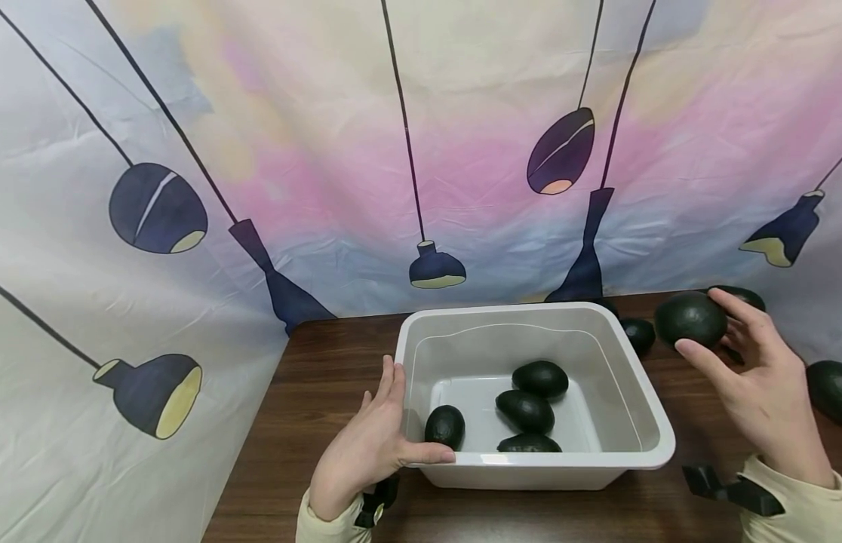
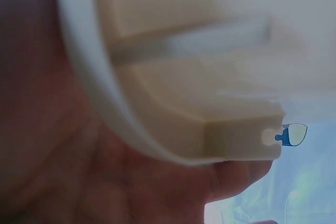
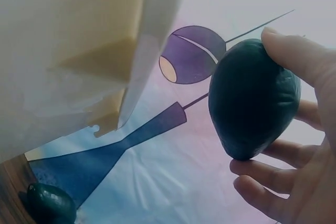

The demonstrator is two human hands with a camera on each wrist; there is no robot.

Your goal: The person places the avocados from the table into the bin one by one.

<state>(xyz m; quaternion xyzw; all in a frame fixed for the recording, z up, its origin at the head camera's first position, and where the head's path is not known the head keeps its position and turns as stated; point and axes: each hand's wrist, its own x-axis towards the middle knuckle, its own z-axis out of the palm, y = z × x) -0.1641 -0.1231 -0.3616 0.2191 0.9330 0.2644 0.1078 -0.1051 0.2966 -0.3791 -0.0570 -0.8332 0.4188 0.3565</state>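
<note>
Avocado (image 1: 691, 320) held aloft! It is poised above the table's (image 1: 563, 520) far right part, just outside the right rim of the bin (image 1: 523, 477), pinched between thumb and fingertips of the right hand (image 1: 767, 377). And the bin? Its near left corner is braced by the left hand (image 1: 367, 452), fingers laid straight along the outer wall, thumb set over the near rim. Inside, a lone avocado (image 1: 445, 427) is tucked by that corner, and a trio of avocados (image 1: 525, 411) is lined up right of the middle. Beyond the right rim, near the far right corner, a loose avocado (image 1: 638, 335) is seen.

For a clean carry, the right rim should be cleared with room to spare, the pinch kept firm but not crushing, and the fruit lowered, not dropped; the bare floor between lone fruit and trio looks safest, with the brace kept steady.
</note>
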